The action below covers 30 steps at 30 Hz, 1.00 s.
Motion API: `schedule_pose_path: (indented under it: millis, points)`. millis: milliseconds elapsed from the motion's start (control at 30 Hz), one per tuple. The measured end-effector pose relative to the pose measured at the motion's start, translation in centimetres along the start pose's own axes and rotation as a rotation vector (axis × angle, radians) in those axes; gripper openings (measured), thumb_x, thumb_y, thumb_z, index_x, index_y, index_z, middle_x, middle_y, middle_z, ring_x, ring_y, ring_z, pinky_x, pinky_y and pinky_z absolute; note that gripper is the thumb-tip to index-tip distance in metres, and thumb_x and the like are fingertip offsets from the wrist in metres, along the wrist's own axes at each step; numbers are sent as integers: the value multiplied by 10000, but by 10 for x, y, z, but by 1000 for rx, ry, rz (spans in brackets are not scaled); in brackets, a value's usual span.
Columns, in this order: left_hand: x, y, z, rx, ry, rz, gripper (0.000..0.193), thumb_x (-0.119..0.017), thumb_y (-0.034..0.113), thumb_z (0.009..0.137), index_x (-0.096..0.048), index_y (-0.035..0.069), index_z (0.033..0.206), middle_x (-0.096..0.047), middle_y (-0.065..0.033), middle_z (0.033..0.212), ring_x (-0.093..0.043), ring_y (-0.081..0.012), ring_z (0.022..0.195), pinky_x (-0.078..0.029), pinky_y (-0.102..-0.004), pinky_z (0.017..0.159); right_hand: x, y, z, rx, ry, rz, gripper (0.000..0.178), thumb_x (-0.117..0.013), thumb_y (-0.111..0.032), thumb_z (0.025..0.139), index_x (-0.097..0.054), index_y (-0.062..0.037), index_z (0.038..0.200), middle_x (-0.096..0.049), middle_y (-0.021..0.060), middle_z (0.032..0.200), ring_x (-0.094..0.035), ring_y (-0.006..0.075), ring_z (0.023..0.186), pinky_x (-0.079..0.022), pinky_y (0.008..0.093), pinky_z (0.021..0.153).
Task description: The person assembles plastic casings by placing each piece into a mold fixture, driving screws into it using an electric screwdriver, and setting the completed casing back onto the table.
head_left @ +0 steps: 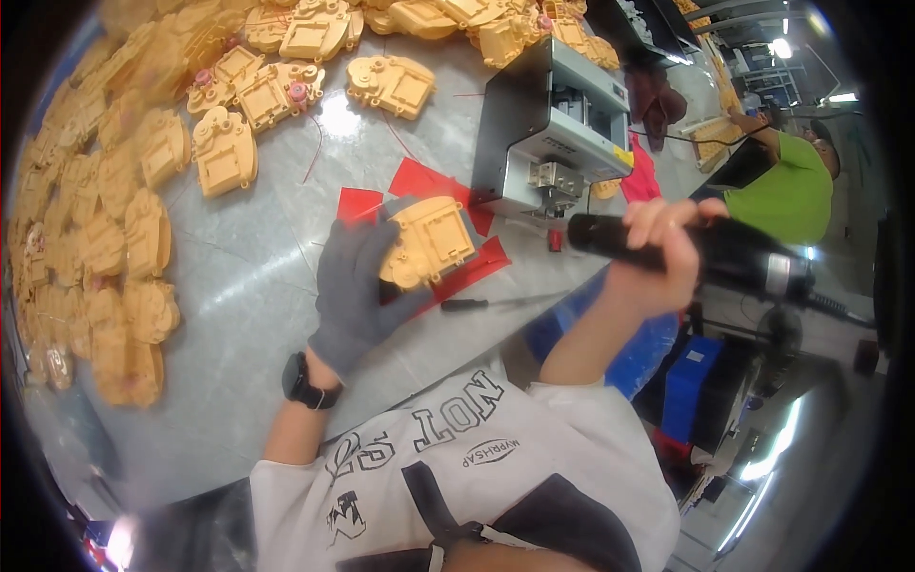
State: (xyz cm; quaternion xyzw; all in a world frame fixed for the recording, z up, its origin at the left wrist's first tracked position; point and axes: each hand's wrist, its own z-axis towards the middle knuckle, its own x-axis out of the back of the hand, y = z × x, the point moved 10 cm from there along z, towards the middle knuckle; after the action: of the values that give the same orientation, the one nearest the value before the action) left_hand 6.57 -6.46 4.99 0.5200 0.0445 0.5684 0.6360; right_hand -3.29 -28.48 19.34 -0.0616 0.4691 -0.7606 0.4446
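Observation:
My left hand point(355, 286), in a grey glove with a black watch at the wrist, grips a yellow plastic housing point(434, 243) by its left side. The housing has a square recess facing up and rests over red sheet pieces point(481, 267) on the grey table. My bare right hand point(658, 253) is wrapped round a black electric screwdriver point(748, 262), with its cord trailing right. The tool is held above the table's right edge, its narrow end pointing left, near the front outlet of a screw feeder point(548, 143). A thin black-handled screwdriver point(465, 305) lies below the housing.
Many yellow housings point(105, 238) are heaped along the left and far sides. Single housings point(391, 86) lie nearer, some with thin red wires. A dark cloth point(656, 107) lies beyond the feeder. At the right, a person in a green shirt point(786, 191) works at the bench.

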Motion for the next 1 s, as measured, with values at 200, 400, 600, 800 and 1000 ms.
schedule_pose_path:
  millis: [200, 400, 600, 800, 1000]
  points:
    - [-3, -3, -2, 5, 2, 22, 735, -772, 254, 563, -442, 33, 1181, -518, -151, 1037, -500, -333, 939, -365, -448, 872, 22, 46, 23, -82, 113, -243, 343, -526, 23, 704, -393, 1, 1020, -496, 80, 605, -478, 169, 488, -434, 316, 568]
    - [0, -13, -1, 99, 22, 63, 803, -794, 321, 521, -446, 56, 1194, -509, -141, 1128, -466, -365, 1064, -291, -506, 989, -9, 38, -12, -174, -98, 21, 420, -521, 18, 699, -388, -28, 1095, -468, 60, 615, -479, 157, 485, -420, 309, 531]
    - [5, -11, 0, 84, 27, 167, 809, -804, 329, 470, -457, 79, 1157, -462, -128, 1114, -414, -372, 1054, -301, -544, 899, -89, 35, -21, -118, -271, 168, 470, -540, 20, 699, -352, -15, 1129, -464, 61, 590, -459, 156, 445, -415, 310, 475]
    - [8, -17, -1, 117, 65, 130, 803, -810, 359, 447, -475, 105, 1131, -450, -126, 1134, -385, -381, 1086, -274, -551, 946, -128, 63, -27, -176, -385, 40, 467, -478, -25, 694, -348, -13, 1142, -463, 79, 622, -487, 174, 488, -428, 326, 554]
    - [10, -20, -4, 141, 72, 147, 806, -805, 377, 483, -454, 122, 1161, -450, -133, 1145, -385, -394, 1101, -272, -546, 969, -133, 78, -31, -247, -358, -20, 443, -480, -17, 688, -367, -14, 1117, -457, 75, 593, -472, 169, 464, -422, 323, 533]
